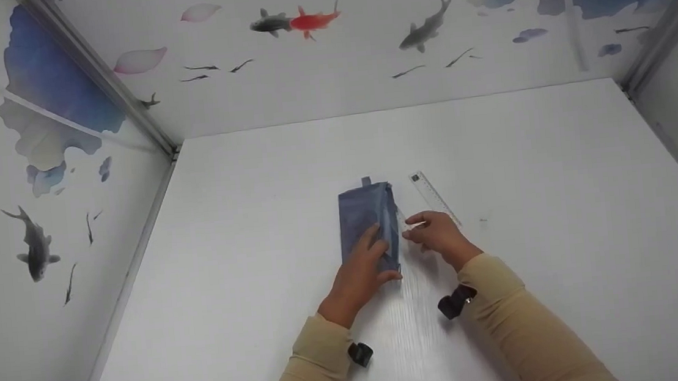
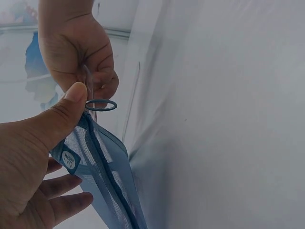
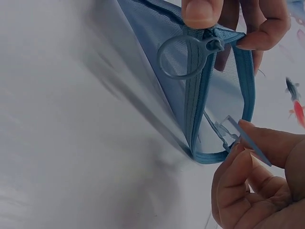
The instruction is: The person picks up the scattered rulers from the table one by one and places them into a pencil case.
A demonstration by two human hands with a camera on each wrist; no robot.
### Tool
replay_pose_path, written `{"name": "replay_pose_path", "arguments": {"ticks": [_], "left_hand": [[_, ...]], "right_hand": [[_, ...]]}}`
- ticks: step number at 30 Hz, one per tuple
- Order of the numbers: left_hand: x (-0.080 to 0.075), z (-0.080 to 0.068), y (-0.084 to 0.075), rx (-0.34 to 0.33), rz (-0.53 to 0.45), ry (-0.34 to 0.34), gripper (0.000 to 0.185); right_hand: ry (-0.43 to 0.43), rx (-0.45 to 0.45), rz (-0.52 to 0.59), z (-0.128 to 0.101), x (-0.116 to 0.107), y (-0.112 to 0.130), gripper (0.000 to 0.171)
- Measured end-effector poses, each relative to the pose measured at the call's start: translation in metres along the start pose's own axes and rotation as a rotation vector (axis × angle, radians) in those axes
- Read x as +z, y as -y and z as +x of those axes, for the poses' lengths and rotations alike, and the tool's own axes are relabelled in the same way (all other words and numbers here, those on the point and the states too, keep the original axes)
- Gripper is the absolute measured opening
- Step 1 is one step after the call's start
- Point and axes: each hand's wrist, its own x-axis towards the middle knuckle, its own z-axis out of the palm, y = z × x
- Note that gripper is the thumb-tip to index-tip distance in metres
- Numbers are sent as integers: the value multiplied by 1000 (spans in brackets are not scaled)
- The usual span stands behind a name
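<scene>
While left hand (image 1: 363, 269) holds pouch (image 1: 367, 212), right hand (image 1: 438, 233) inserts seemingly clear item (image 3: 238, 132).

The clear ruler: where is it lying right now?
In the head view, the clear ruler lies flat on the white table, right of the blue mesh pouch, just beyond the right hand.

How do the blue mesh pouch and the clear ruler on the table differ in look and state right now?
The blue mesh pouch is soft, tinted fabric with a zipper; the clear ruler is a stiff, see-through strip with printed marks. The pouch is gripped by the left hand and its mouth is open; the ruler lies flat, with only its near end by the right hand. The pouch looks wider than the ruler. Both rest on the white table.
</scene>
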Motion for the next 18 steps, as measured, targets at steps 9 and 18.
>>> {"name": "replay_pose_path", "arguments": {"ticks": [9, 18], "left_hand": [[-1, -1, 0, -1, -11, -5, 48], [-1, 0, -1, -8, -17, 4, 51]], "right_hand": [[-15, -2, 54, 5, 9, 2, 37], [-30, -1, 39, 8, 17, 4, 41]]}}
